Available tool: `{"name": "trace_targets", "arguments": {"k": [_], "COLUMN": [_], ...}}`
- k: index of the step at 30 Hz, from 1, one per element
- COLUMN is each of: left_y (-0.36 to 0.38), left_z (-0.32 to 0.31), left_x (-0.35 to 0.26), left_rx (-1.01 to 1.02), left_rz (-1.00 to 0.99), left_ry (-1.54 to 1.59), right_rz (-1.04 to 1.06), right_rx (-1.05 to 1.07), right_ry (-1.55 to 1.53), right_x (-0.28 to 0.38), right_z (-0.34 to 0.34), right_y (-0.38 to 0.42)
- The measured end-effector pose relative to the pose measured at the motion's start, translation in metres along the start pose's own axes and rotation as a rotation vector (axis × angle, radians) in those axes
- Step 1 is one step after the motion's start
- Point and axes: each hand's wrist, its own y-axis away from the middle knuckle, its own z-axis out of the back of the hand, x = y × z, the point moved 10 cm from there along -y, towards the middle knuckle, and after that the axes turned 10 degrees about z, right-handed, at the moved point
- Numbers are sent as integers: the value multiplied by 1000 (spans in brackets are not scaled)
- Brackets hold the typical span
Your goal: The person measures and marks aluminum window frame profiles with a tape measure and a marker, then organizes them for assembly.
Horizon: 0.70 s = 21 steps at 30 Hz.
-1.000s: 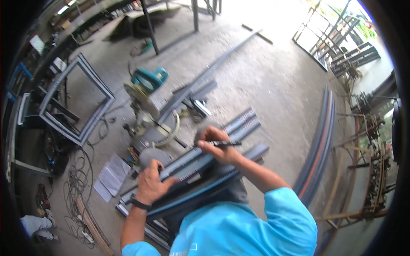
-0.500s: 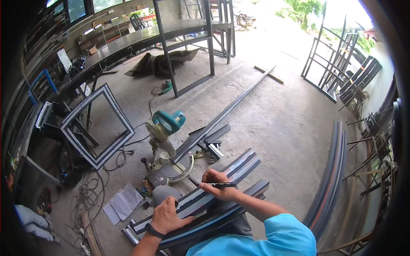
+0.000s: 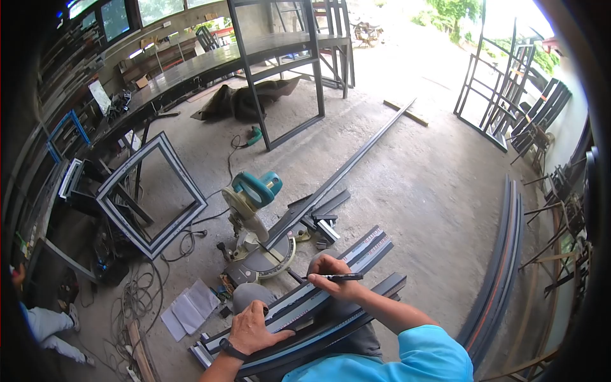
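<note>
Several dark metal profiles [image 3: 369,250] lie across the person's knees, their left ends near the lower middle. My left hand [image 3: 254,328], with a black band on its wrist, rests on them; its thumb is stretched out along a profile and its fingers curl near a small dark object that I cannot make out. A black marker [image 3: 344,277] is gripped in my right hand [image 3: 332,275], just above the profiles. Beyond the knees stands a teal miter saw [image 3: 254,191] with a long profile [image 3: 356,159] lying on its base.
Papers [image 3: 189,308] and coiled cables [image 3: 135,299] lie left of the knees. A square frame [image 3: 153,194] leans at the left. Long profiles [image 3: 499,274] lie on the right. Part of another person's legs [image 3: 54,328] shows at the lower left.
The whole view has shifted slightly, so most things sit lower and further right. My right hand, still with the marker, has moved slightly; my left hand stays on the profiles.
</note>
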Motion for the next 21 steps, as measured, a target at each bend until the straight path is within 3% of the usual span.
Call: {"name": "trace_targets", "arguments": {"k": [17, 21], "left_y": [-6, 2], "left_z": [0, 5], "left_x": [-11, -22], "left_rx": [-47, -118], "left_rz": [-83, -209], "left_ry": [44, -34], "right_rz": [-111, -98], "right_rx": [-43, -60], "right_ry": [16, -20], "right_x": [7, 4], "right_z": [16, 16], "right_y": [-2, -2]}}
